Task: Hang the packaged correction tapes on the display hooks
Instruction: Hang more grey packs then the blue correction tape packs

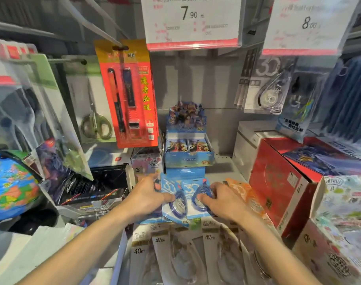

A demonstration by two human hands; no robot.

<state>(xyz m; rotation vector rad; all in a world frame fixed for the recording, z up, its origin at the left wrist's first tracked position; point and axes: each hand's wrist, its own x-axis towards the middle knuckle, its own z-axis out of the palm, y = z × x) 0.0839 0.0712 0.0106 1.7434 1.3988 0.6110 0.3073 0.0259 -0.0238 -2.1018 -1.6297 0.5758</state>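
Two blue packaged correction tapes lie side by side on the low shelf at centre. My left hand (148, 196) grips the left blue pack (174, 202), fingers over its blister. My right hand (220, 200) holds the right blue pack (193, 195) the same way. An orange correction tape pack (247, 194) lies partly under my right wrist. Grey "40m" correction tape packs (175, 249) hang in rows below my arms. Clear correction tape packs (266, 87) hang from a hook at upper right, under the 8.00 price tag (305, 23).
A 7.90 price tag (190, 19) hangs over an empty stretch of back panel. A red pen set (130, 93) and scissors (95, 124) hang at left. A card display box (187, 140) stands behind my hands, red boxes (282, 186) at right, a globe (10, 186) at left.
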